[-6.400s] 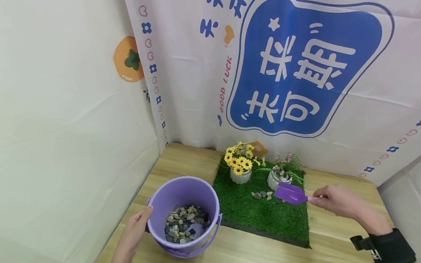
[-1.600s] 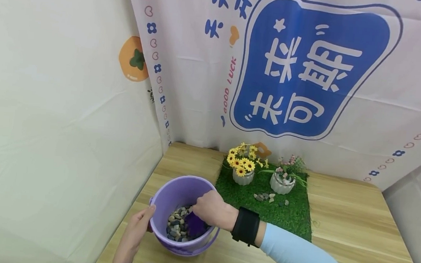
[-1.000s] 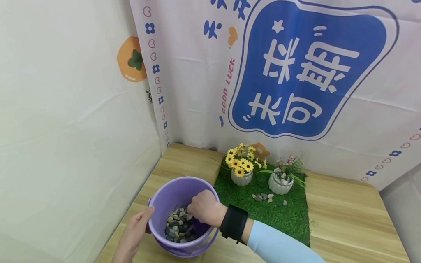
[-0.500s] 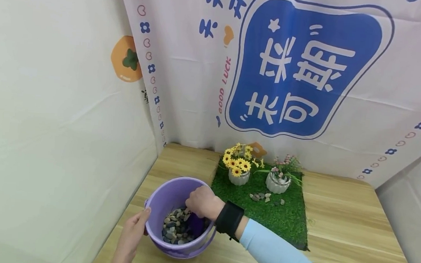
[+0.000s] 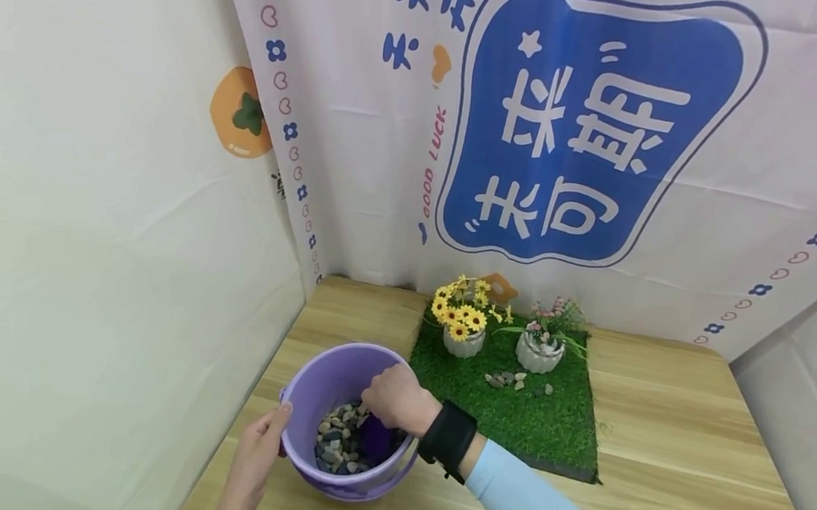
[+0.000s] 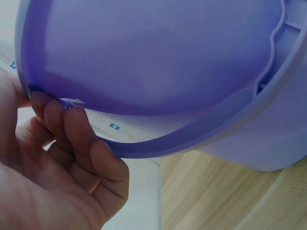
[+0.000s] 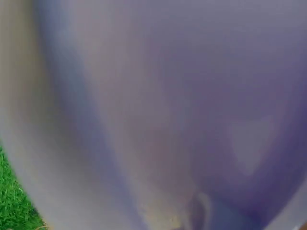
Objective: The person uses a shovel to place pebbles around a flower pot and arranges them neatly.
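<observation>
A purple bucket (image 5: pixel 327 378) stands on the table, with pebbles (image 5: pixel 338 438) at its bottom. My left hand (image 5: pixel 253 456) grips the bucket's left rim. In the left wrist view its curled fingers meet a curved purple band (image 6: pixel 165 145) along the bucket wall. My right hand (image 5: pixel 397 398) reaches inside over the right rim and holds a dark purple toy shovel (image 5: pixel 376 441). The shovel's blade is down among the pebbles, and its handle is hidden by the hand. A blurred purple bucket wall (image 7: pixel 192 86) fills most of the right wrist view.
Behind and right of the bucket lies a green turf mat (image 5: pixel 532 429). It bears a pot of yellow flowers (image 5: pixel 463 343), a pot of pink flowers (image 5: pixel 539 355) and several pebbles (image 5: pixel 505 379). A printed cloth (image 5: pixel 379 173) hangs at the table's (image 5: pixel 668 435) back edge.
My right hand has moved left from over the turf mat into the bucket with the shovel. Lately the shovel has shifted slightly among the pebbles. My left hand has stayed on the rim.
</observation>
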A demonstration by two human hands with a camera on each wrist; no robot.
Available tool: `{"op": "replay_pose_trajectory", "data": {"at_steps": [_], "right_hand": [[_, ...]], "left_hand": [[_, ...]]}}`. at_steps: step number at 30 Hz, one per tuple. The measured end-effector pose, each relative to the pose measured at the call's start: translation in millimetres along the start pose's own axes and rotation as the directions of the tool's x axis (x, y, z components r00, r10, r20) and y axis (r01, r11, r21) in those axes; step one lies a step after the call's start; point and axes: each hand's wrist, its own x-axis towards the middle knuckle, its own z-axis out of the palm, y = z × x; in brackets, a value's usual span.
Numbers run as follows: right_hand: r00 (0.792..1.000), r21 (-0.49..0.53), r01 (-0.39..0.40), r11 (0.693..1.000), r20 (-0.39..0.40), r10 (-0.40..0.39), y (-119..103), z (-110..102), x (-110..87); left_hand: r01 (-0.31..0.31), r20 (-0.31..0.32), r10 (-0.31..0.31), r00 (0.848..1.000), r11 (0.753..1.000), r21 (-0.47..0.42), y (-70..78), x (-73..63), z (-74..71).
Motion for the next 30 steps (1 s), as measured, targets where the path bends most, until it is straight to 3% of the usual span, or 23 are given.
{"op": "replay_pose_trajectory", "data": {"at_steps": [12,30], "right_hand": [[0.996,0.036,0.065,0.997,-0.066,-0.062,3.2,9.8,-2.7],[0.992,0.237,0.123,0.964,-0.004,-0.126,12.3,20.2,4.7]], "left_hand": [[0.002,-0.007,-0.002,1.000,1.000,0.031,-0.4,-1.7,1.4],[-0.001,-0.009,0.002,1.000,1.000,0.029,0.1,-0.5,2.6]]}}
